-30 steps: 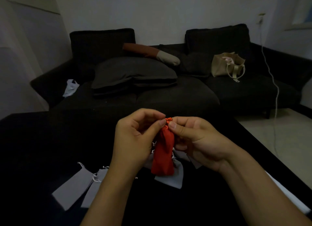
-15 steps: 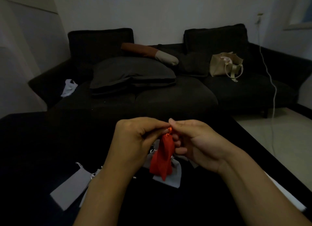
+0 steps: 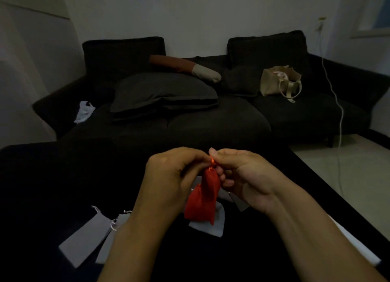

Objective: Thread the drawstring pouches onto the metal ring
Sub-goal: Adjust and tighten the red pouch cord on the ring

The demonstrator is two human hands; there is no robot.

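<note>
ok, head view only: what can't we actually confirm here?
- Metal ring: not made out; the left hand and right hand close over the red pouch top, and the light is dim.
- Whether its orange drawstring is threaded: fingers cover it.
- Grey pouch behind the red one: mostly covered.
- Grey pouches at left: strings too small to trace.
- Dark table: surface detail lost in shadow.
</note>
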